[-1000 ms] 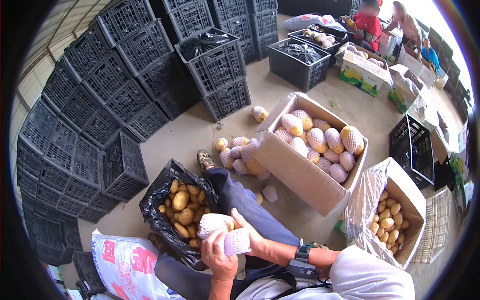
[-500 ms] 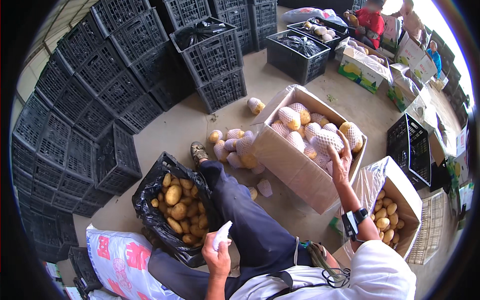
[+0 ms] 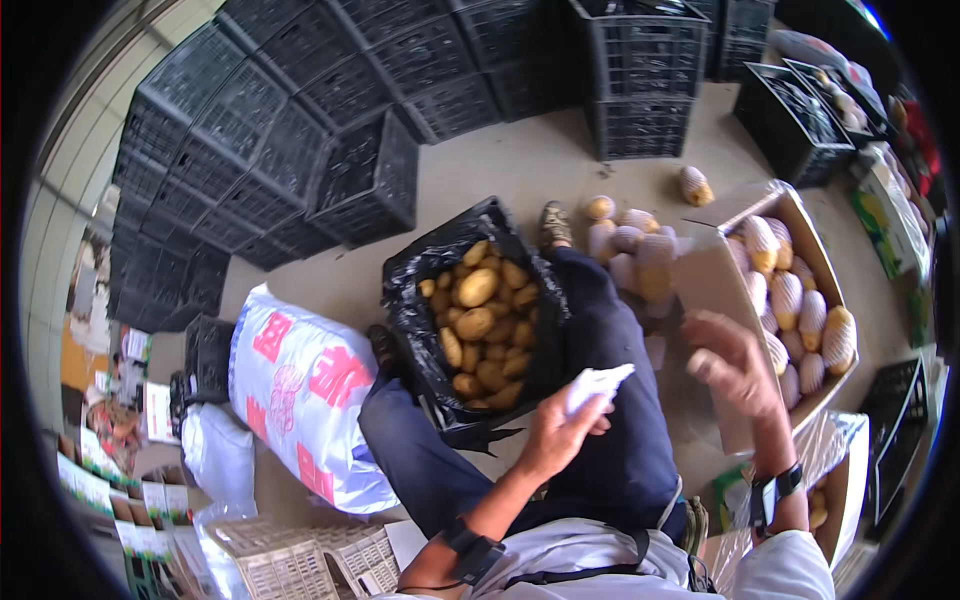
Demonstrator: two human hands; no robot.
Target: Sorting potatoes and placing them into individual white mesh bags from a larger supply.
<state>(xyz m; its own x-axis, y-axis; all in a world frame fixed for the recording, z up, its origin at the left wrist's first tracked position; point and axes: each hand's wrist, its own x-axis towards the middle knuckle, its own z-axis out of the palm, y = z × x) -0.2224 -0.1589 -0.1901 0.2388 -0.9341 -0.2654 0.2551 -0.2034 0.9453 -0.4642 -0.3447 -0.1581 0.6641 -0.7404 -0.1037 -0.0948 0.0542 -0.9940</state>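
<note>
My left hand (image 3: pixel 552 440) is closed around a white foam net sleeve (image 3: pixel 598 388), held above my thigh. My right hand (image 3: pixel 738 362), blurred by motion, is beside the near wall of an open carton (image 3: pixel 708 275); its fingers look apart with nothing between them. Potatoes in white foam nets (image 3: pixel 786 300) fill much of that carton. Between my legs stands a black crate lined with a black bag (image 3: pixel 408 285), holding bare potatoes (image 3: pixel 478 288). More netted potatoes (image 3: pixel 655 262) lie in a pile on the floor between my shoe and the carton.
Stacked black crates (image 3: pixel 400 55) line the far left. A large white sack with red print (image 3: pixel 300 400) lies at my left, near pale plastic baskets (image 3: pixel 275 560). Another carton with potatoes (image 3: pixel 850 480) stands at right. One netted potato (image 3: pixel 695 187) lies on the floor beyond the pile.
The view has swung left. My right hand has left the netted potato inside the carton and come back over its near side. My left hand still holds the foam net sleeve.
</note>
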